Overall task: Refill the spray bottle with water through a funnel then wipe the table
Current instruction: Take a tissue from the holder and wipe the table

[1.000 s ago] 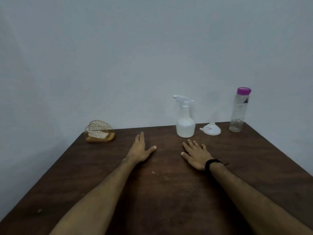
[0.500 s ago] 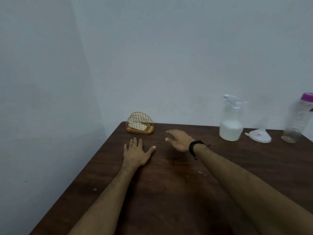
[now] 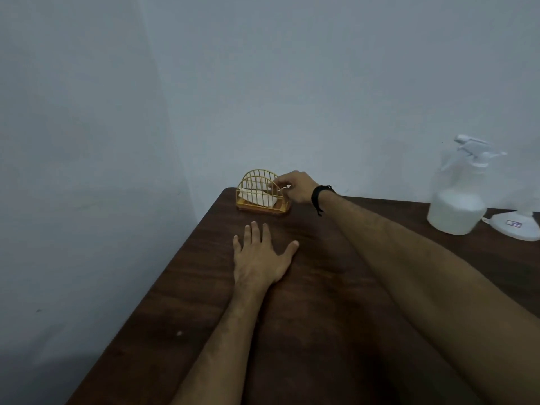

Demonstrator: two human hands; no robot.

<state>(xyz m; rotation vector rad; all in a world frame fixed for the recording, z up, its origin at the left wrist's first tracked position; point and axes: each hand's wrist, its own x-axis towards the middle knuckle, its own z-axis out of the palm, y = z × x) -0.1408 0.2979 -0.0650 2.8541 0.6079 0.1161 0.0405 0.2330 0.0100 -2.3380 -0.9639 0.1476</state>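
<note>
A white spray bottle (image 3: 455,211) stands at the table's back right, with a white funnel (image 3: 517,228) lying mouth-down just to its right, cut off by the frame edge. A yellow wire napkin holder (image 3: 257,182) with white napkins (image 3: 260,197) sits at the back left corner. My right hand (image 3: 296,187), a black band on its wrist, is at the holder's right top, and its curled fingers and thumb pinch the napkin's upper edge. My left hand (image 3: 261,258) rests flat on the dark wooden table (image 3: 321,302), fingers spread, a little in front of the holder.
The table stands in a corner, with pale walls close behind it and to its left. Its left edge runs diagonally down towards me. The water bottle with the purple cap is outside this view.
My right hand has moved from in front of the spray bottle leftwards to the napkin holder and closed its fingers there. The view has turned left. My left hand has stayed flat.
</note>
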